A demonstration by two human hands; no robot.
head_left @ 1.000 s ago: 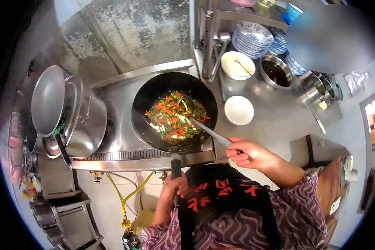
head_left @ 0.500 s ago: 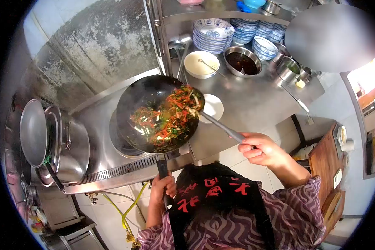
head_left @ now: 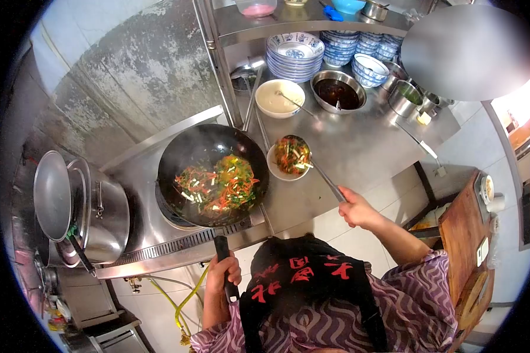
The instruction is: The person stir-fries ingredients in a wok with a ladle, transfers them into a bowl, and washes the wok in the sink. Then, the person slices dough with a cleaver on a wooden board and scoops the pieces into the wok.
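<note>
My left hand [head_left: 222, 272] is closed round the black handle of the wok [head_left: 241, 154], which rests over the burner. Orange and green shredded vegetables with white pieces [head_left: 218, 185] lie in the wok. In my right hand [head_left: 357, 209] is the long handle of a ladle [head_left: 326, 176]. The bowl of this ladle is full of the same vegetables [head_left: 292, 155] and sits over a small white bowl [head_left: 281, 172] on the steel counter, hiding part of it.
Behind are a cream-filled bowl [head_left: 267, 106], a steel bowl of dark sauce [head_left: 338, 93] and stacked patterned bowls [head_left: 294, 54] under a shelf [head_left: 312, 26]. A large steel pot [head_left: 111, 220] and a pan [head_left: 52, 195] stand left. At right is a wooden board [head_left: 458, 235].
The wok has come down and left onto the burner. My right hand has moved the ladle from the wok to over the small white bowl, with vegetables in it.
</note>
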